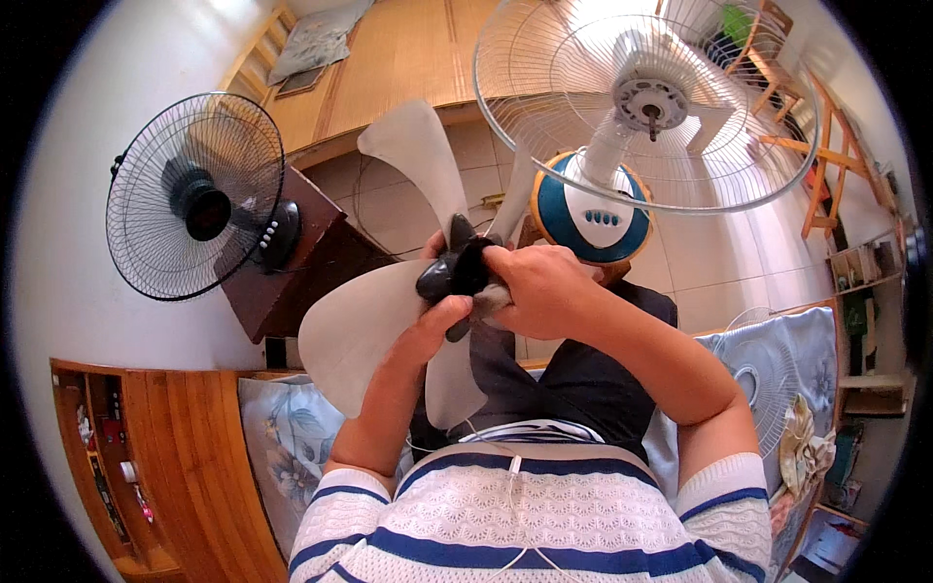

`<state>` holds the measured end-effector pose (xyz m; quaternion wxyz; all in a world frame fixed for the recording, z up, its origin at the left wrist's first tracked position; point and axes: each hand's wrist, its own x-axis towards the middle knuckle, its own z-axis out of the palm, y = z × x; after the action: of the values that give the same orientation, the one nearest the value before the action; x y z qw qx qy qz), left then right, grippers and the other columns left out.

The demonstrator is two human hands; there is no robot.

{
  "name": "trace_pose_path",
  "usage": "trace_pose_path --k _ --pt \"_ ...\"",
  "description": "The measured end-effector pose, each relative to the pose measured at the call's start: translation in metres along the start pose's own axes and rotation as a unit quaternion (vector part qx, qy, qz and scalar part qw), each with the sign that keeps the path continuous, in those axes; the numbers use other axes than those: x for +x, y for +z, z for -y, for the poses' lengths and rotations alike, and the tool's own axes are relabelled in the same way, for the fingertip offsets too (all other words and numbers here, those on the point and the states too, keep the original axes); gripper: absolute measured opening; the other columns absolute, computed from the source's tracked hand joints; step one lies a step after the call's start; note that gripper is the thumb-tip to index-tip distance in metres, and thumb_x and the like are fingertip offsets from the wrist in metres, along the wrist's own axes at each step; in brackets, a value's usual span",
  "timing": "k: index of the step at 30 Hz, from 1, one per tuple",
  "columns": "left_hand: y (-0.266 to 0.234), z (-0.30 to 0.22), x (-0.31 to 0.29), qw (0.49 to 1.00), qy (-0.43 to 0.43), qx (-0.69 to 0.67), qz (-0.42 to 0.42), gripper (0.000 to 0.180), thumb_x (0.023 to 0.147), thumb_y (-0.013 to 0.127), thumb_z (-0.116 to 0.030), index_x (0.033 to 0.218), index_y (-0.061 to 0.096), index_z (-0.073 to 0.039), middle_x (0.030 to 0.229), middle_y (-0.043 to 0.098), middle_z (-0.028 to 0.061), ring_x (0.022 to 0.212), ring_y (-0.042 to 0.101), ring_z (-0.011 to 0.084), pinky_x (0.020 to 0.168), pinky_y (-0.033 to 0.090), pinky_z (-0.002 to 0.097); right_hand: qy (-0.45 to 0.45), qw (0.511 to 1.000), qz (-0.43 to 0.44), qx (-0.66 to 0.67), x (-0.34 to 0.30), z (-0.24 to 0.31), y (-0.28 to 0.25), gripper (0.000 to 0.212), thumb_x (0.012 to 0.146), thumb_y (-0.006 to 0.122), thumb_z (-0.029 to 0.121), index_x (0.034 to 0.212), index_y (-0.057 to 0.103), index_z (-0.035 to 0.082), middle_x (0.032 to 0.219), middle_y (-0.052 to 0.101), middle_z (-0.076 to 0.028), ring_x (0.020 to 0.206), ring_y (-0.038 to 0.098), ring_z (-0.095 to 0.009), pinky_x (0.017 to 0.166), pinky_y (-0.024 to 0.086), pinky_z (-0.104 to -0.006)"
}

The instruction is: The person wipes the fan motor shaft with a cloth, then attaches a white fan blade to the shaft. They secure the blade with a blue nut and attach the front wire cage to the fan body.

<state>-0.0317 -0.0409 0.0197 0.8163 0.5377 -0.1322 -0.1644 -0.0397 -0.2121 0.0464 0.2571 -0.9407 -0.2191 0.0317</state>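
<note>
Over my lap I hold a fan blade [362, 316], a set of broad pale vanes around a black hub [442, 280]. My left hand [439, 313] is closed round the hub from the near left, its thumb in front and other fingers partly hidden behind. Fingers of my right hand [549, 282] press on the hub's right side, closed on a small greyish cloth [494, 297] mostly covered by the hand. Beyond them stands a white fan with a blue-green base [595, 219]. Its rear wire grille [515, 107] surrounds a motor with a bare shaft [653, 119].
A black fan [206, 212] stands on a dark red-brown cabinet [292, 257] at the left. To my right, a round wire grille [768, 394] rests on blue bedding beside a crumpled cloth [805, 447]. Wooden folding chairs [836, 160] stand at the far right. A mat-covered bed [408, 53] lies ahead.
</note>
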Motion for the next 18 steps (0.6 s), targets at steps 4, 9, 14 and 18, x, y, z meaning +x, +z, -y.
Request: trace_pose_path --k 4,9,14,18 --pt "-0.017 0.007 0.007 1.0 0.018 0.016 0.001 0.08 0.064 0.067 -0.022 0.133 0.033 -0.002 0.125 0.053 0.0157 0.113 0.054 0.0246 0.1 0.041 0.0357 0.02 0.869 -0.038 0.493 -0.004 -0.027 0.02 0.038 0.076 0.058 0.013 0.112 0.058 0.0 0.08 0.064 -0.012 0.079 0.063 -0.016 0.072 0.049 -0.03" --pt "-0.037 0.003 0.009 1.0 0.001 -0.014 -0.011 0.07 0.071 0.063 -0.019 0.134 0.035 -0.004 0.118 0.055 0.0126 0.107 0.056 0.0216 0.094 0.045 0.0323 -0.007 0.773 -0.106 0.625 -0.031 -0.017 0.021 0.043 0.072 0.055 0.006 0.115 0.057 -0.002 0.098 0.063 -0.008 0.084 0.06 -0.013 0.078 0.047 -0.0252" --pt "-0.028 0.005 0.002 0.995 -0.028 -0.096 -0.002 0.063 0.077 0.059 -0.017 0.134 0.034 -0.005 0.117 0.055 0.0136 0.106 0.056 0.0214 0.094 0.045 0.0313 -0.137 0.964 -0.151 0.172 -0.032 0.007 0.019 0.054 0.064 0.071 0.013 0.116 0.056 0.006 0.093 0.065 -0.015 0.084 0.065 -0.028 0.07 0.052 -0.0338" --pt "-0.01 -0.003 -0.003 0.996 -0.017 -0.092 -0.002 0.069 0.078 0.057 -0.013 0.138 0.025 -0.004 0.122 0.052 0.0172 0.117 0.052 0.0255 0.101 0.04 0.0345 -0.113 0.989 -0.098 0.016 -0.029 0.011 0.026 0.055 0.066 0.072 0.022 0.115 0.054 0.004 0.083 0.064 -0.013 0.077 0.065 -0.028 0.063 0.05 -0.0356"
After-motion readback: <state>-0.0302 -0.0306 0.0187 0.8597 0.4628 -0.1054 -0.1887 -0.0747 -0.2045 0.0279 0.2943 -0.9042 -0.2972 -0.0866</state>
